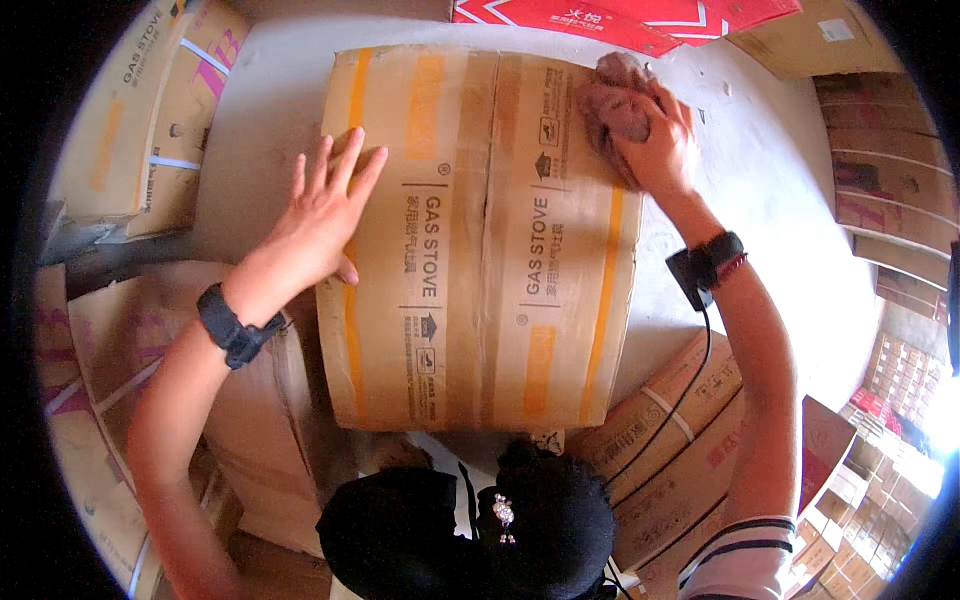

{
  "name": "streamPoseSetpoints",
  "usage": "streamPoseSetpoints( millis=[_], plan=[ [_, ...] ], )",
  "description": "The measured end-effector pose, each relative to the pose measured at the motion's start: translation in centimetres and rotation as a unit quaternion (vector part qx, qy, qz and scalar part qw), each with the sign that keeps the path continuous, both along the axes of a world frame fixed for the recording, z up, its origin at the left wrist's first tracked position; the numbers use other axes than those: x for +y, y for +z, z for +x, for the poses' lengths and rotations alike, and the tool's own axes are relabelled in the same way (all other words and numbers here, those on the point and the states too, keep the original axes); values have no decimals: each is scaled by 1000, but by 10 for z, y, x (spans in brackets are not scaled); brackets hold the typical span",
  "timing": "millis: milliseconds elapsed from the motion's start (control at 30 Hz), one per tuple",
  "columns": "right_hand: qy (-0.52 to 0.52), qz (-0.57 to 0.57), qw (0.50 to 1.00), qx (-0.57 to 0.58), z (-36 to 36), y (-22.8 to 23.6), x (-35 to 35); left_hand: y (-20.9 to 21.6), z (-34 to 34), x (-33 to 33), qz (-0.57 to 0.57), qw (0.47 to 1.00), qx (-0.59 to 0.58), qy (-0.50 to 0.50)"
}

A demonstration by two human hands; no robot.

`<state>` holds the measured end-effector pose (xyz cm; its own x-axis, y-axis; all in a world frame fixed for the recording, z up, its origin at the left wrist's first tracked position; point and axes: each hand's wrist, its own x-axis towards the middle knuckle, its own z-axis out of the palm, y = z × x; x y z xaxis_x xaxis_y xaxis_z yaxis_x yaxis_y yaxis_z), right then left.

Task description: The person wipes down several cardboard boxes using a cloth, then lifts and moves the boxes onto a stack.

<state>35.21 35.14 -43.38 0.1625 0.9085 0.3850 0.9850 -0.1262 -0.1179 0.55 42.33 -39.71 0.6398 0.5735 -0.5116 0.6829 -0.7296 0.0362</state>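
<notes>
In front of me lies a large brown cardboard box (pixel 470 330) with orange stripes, its top seam covered by clear tape. My left hand (pixel 325 210) rests with fingers spread on the box's left part. At the far right corner, my right hand (pixel 660 135) grips a crumpled greyish-brown cloth (pixel 612 105) and presses it against the box's edge. Black bands circle both wrists, and a dark cable runs down from the right one.
Stacked cartons stand at the left (pixel 130 120) and right (pixel 885 180). A red box (pixel 620 22) lies beyond the far edge. Strapped cartons (pixel 660 430) sit at the near right, a large carton (pixel 250 430) at the near left. Pale floor (pixel 270 90) surrounds the box.
</notes>
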Motion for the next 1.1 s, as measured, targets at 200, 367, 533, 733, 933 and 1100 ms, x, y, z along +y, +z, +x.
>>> streamPoseSetpoints(
  millis=[200,367,533,733,933,1100],
  plan=[
    [-168,26,985,13,40,-6,51,1,8,1,3,1000,26,-14],
    [-362,85,888,269,82,28,48,-3,8,-3,5,998,31,-52],
    [-43,156,983,92,11,69,39,6,4,4,36,994,69,-72],
    [186,33,980,-53,-71,26,60,-3,14,3,22,994,68,-77],
    [147,23,986,-72,-72,4,75,4,6,3,23,994,82,-76],
    [28,-34,999,-2,-13,20,47,7,-2,1,19,997,37,-65]
  ],
)
